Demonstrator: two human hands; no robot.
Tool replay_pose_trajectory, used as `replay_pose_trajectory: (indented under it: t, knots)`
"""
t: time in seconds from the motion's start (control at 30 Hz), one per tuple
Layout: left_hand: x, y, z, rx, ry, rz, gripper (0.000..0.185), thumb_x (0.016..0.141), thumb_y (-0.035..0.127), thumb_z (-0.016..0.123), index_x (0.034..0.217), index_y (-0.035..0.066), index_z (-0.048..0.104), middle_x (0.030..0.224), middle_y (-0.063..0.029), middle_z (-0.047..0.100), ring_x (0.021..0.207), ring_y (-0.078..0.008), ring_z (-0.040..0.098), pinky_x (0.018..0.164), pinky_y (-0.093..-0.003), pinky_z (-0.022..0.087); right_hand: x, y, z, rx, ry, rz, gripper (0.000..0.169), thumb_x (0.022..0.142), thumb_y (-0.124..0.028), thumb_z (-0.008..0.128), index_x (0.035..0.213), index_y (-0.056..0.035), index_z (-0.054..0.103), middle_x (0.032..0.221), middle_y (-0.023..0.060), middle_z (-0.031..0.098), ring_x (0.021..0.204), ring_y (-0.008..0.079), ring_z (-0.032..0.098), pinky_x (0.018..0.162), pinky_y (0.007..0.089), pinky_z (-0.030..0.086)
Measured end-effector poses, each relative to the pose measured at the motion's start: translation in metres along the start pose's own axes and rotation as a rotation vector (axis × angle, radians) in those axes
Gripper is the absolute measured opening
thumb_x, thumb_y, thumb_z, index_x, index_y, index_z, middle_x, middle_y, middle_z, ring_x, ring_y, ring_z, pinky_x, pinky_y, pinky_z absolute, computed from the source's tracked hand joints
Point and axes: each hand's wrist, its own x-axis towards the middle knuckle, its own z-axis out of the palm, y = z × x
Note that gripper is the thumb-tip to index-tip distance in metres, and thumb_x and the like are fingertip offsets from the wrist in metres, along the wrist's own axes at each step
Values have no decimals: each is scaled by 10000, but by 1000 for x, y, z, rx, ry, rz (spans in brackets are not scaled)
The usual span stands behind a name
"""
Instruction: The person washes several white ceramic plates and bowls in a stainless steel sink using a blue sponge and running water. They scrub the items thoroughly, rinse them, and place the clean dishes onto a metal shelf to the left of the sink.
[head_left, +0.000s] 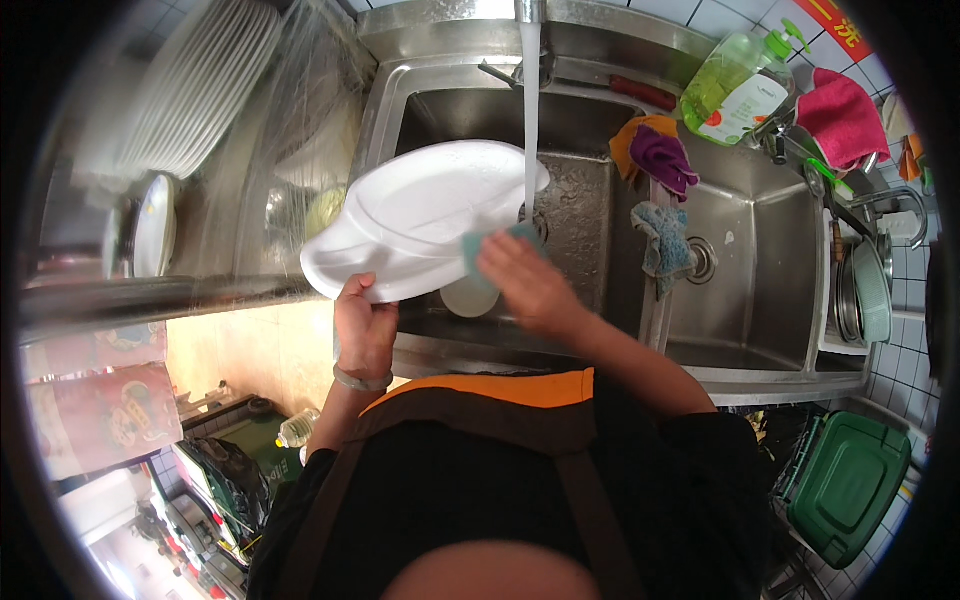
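My left hand (365, 326) grips the near left rim of a white divided oval plate (435, 199), thumb on top. The plate is tilted over the left basin (577, 247) of a steel sink. Against the plate's right edge, my right hand (529, 281) presses a blue-green scrubbing cloth or pad (480, 251); the hand is slightly blurred. Water (531, 120) runs from the faucet (530, 10) down past the plate's right end. Under the plate, a round pale item (470, 298) shows in part in the basin.
Purple and orange cloths (660, 157) and a blue cloth (664, 244) hang over the sink divider. A green soap bottle (739, 94) stands behind the right basin (750, 300). Stacked white plates (206, 90) are at the left behind clear plastic film (300, 97). A green lidded bin (851, 487) stands lower right.
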Motion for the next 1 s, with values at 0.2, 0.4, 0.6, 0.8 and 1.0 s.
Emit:
replay_pose_trajectory:
  t: [0.2, 0.4, 0.6, 0.8, 1.0]
  knots:
    - [5, 2, -5, -3, 8, -8, 383, 724, -3, 466, 1105, 30, 449, 1049, -81, 520, 965, -247, 514, 848, -386, 443, 0, 42, -2, 90, 0, 188, 404, 740, 66, 436, 1130, 1, 517, 1177, 174, 501, 1147, 293, 450, 973, 380, 366]
    - [5, 2, -8, 8, -16, -34, 403, 725, -5, 464, 1126, 26, 436, 1069, -90, 510, 967, -258, 517, 870, -398, 437, 8, -13, -7, 23, -89, -95, 368, 772, 15, 465, 1137, -6, 508, 1199, 165, 490, 1168, 280, 430, 975, 420, 349]
    - [-9, -1, -8, 81, -66, -64, 455, 738, 0, 455, 1189, 31, 399, 1090, -98, 502, 1000, -260, 500, 880, -394, 428, -1, 74, -5, -183, -48, 110, 404, 745, 36, 469, 1137, -39, 526, 1200, 145, 495, 1146, 277, 450, 995, 431, 315]
    - [-12, -6, -19, 83, -105, -97, 448, 747, 1, 449, 1191, 15, 391, 1118, -103, 488, 1036, -261, 481, 900, -394, 414, -11, 60, 4, -91, -126, 280, 321, 781, -27, 423, 1090, 12, 504, 1241, 183, 434, 1191, 335, 368, 999, 481, 259]
    - [-25, -11, -15, 170, -135, 20, 397, 745, 9, 467, 1140, -8, 431, 1098, -105, 491, 1020, -255, 486, 876, -377, 416, -18, 81, 21, -83, -56, 597, 366, 819, -49, 392, 1176, 20, 435, 1267, 204, 403, 1211, 345, 345, 990, 397, 314]
